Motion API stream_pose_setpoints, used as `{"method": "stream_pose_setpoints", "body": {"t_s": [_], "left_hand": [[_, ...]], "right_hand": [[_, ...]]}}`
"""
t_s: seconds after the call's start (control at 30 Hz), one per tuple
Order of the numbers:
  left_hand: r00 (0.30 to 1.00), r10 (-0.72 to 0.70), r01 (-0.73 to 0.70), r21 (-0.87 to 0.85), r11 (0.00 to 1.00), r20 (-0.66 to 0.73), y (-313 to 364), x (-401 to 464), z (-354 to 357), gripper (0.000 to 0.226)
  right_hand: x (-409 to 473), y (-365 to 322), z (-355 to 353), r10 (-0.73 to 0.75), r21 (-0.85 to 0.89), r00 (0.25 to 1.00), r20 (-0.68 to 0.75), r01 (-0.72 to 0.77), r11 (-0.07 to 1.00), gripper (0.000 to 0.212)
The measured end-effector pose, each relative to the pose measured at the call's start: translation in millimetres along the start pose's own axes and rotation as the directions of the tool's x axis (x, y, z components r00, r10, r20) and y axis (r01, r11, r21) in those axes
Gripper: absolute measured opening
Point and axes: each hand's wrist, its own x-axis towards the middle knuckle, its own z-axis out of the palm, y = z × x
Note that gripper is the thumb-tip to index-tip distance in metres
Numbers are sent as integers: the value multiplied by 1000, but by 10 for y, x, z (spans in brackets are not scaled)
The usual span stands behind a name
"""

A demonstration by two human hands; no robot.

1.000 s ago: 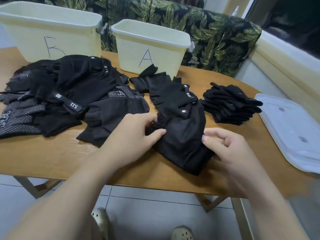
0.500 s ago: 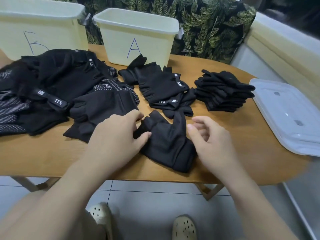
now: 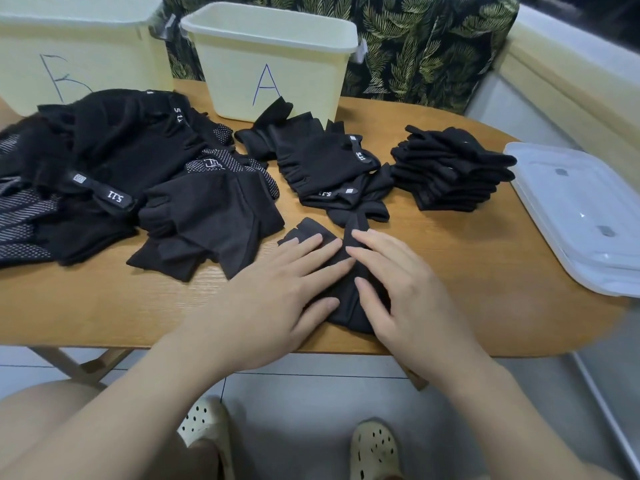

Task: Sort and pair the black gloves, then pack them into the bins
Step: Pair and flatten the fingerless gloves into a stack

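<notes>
Both hands lie flat, fingers straight, on the folded glove [image 3: 348,299] at the table's [image 3: 104,306] near edge: left hand [image 3: 277,296] and right hand [image 3: 398,292] released, pressing. The glove's long axis points away towards bin A [image 3: 273,60], straight ahead.

a home: leaf-print sofa [image 3: 415,46], wooden table [image 3: 104,306].

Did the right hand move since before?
Yes. The right hand slid left onto the glove, meeting the left hand, farther from the table's right end.
</notes>
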Motion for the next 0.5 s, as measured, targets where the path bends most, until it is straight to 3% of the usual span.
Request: {"method": "stream_pose_setpoints", "body": {"t_s": [0.1,0.2,0.5], "left_hand": [[999,-42,41,26,999,11,4,-17,2,72],[996,-91,91,17,996,-20,23,-27,3,77],[984,-172,173,26,985,-35,4,-24,-28,87]], "right_hand": [[24,35,6,103,-3,981,165,-103,995,52],[38,48,0,150,-95,962,227,-131,987,62],[74,3,-2,174,-122,975,139,-158,980,60]]}}
